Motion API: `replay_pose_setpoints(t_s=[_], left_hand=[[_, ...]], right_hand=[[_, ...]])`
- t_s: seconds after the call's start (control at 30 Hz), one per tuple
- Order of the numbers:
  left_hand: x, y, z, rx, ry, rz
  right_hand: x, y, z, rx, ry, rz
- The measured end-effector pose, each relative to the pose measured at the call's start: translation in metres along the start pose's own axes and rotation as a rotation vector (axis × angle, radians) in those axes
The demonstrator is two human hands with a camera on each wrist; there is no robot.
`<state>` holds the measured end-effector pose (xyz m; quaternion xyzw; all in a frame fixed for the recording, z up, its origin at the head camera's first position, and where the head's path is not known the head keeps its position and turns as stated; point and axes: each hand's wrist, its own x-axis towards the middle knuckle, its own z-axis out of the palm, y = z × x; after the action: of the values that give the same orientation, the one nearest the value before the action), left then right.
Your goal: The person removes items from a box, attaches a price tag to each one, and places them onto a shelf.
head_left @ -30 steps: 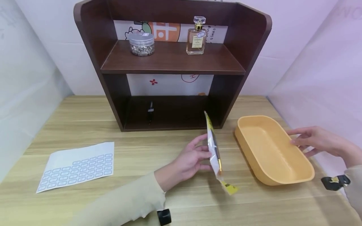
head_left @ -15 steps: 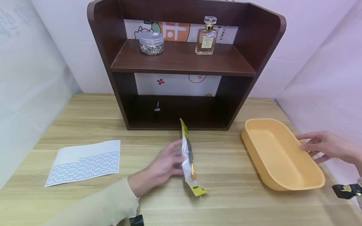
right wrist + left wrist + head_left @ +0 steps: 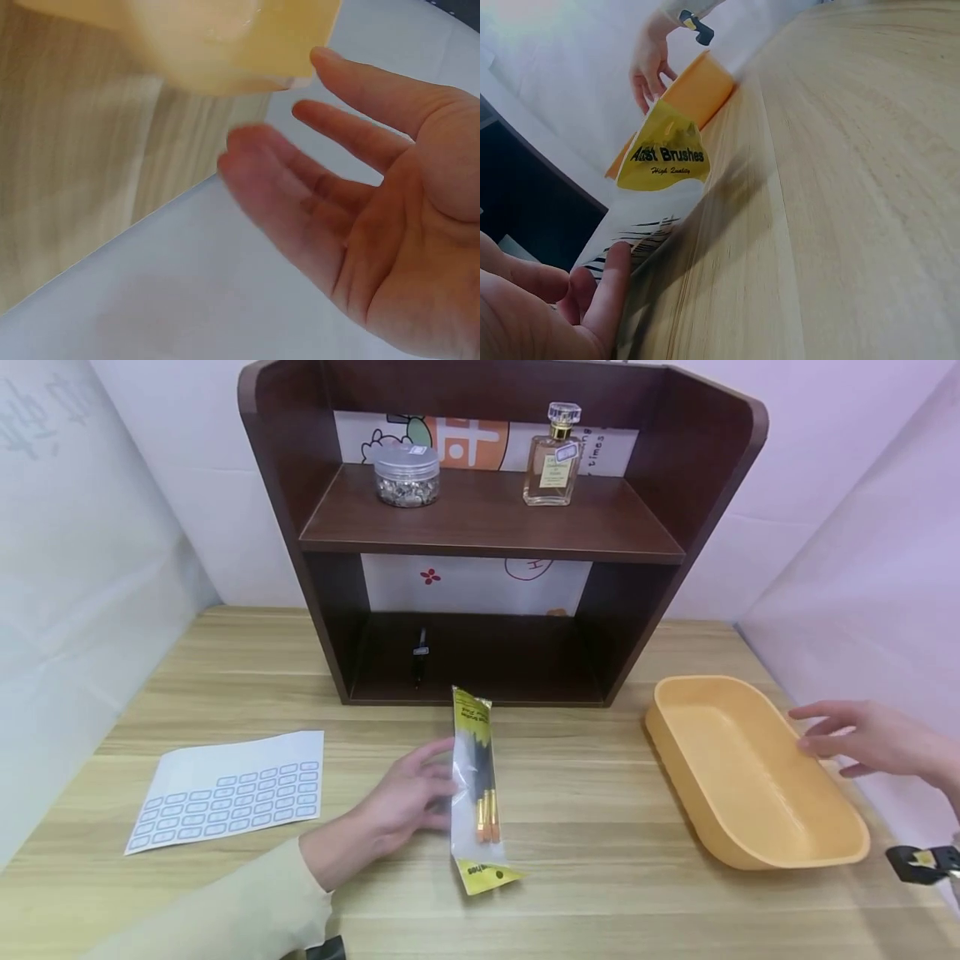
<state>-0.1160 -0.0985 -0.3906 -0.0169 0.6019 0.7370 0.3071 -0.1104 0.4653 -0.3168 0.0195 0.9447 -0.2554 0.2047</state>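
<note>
My left hand [image 3: 405, 797] pinches the left edge of a clear packet of paint brushes [image 3: 467, 777] with yellow ends, in the middle of the table. Brushes with dark handles and gold ferrules show through the film. In the left wrist view, the packet's yellow end [image 3: 664, 154] tilts up, reading "Brushes", with a fingertip against the printed film. My right hand [image 3: 873, 739] is beside the far right rim of an orange tray [image 3: 678, 802]. Its fingers are loose and spread in the right wrist view, the thumb tip right at the tray's edge [image 3: 300, 71].
A dark brown shelf [image 3: 491, 547] stands at the back. It bears a clear lidded jar [image 3: 407, 481], a perfume bottle [image 3: 552, 468] and, below, a black pen [image 3: 420, 660]. A sheet of blue-bordered labels [image 3: 225, 793] lies at left. White sheeting [image 3: 847, 527] borders the table.
My left hand has brought the brush packet leftward and turned its face up. My right hand's fingers have loosened beside the tray. The head view has shifted a little.
</note>
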Motion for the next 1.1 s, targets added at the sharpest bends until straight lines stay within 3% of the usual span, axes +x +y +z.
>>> replay_pose_setpoints(t_s=[0.23,0.5,0.83,1.1], left_hand=[[-0.012,0.004,-0.009,0.06,0.0,-0.009],[-0.023,0.003,-0.009,0.084,-0.037,-0.02],[-0.027,0.002,-0.003,0.144,-0.011,-0.02],[-0.031,0.003,-0.011,0.16,0.045,-0.022]], right_hand=[[0.003,-0.031,0.001,-0.167,0.192,-0.108],[0.008,-0.08,0.011,-0.185,0.3,-0.235],[0.008,-0.123,0.027,-0.158,0.343,-0.355],[0.011,-0.158,0.051,-0.117,0.375,-0.508]])
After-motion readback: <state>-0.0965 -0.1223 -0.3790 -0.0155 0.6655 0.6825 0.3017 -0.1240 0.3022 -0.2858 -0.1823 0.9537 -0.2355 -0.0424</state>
